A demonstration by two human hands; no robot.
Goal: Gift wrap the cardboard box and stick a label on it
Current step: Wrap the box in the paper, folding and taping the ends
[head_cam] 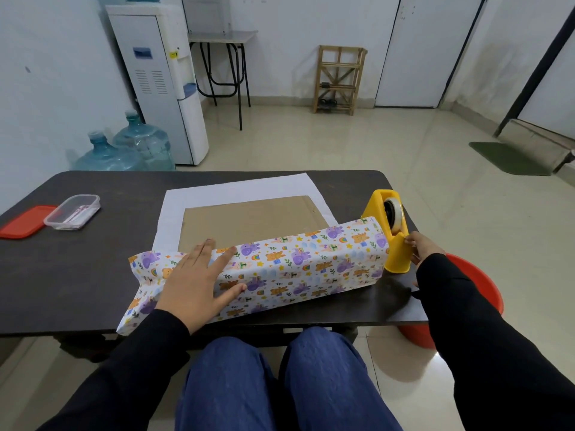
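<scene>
1. Hands well apart. Pressing left hand (196,281) flat, fingers straight and spread, onto wrapping paper (295,262), far left of tape dispenser (389,234). Curling right hand (421,248) round dispenser's near edge at the cutter; can't tell whether a tape end is pinched.
2. Cardboard box (249,220) lying flat, left of dispenser. Brown top mostly bare, only near edge covered by folded-up flap. Flap's right end up against dispenser; contact not certain.
3. Risk on easing off left palm: flap springing back open. Glossy, stiff-looking paper, no tape visible on the fold.
4. Risk on pulling tape one-handed: tipping or dragging dispenser. Tall, narrow wedge, standing with table (77,275) edge just right of it.
5. Risk at paper end farthest left of dispenser: flaring loose, overhanging toward the lap. Easy to crease or tear on a sleeve.
6. Materials:
   - box: matte brown card, flat rectangle
   - paper: cartoon-animal print outside, plain white reverse showing behind and left of dispenser
   - dispenser: smooth yellow plastic, pale tape roll (395,213) inside
   - table: dark, smooth top
7. Far left of dispenser: clear plastic tub (73,211), red lid (23,220) beside it. Contents too small to tell.
</scene>
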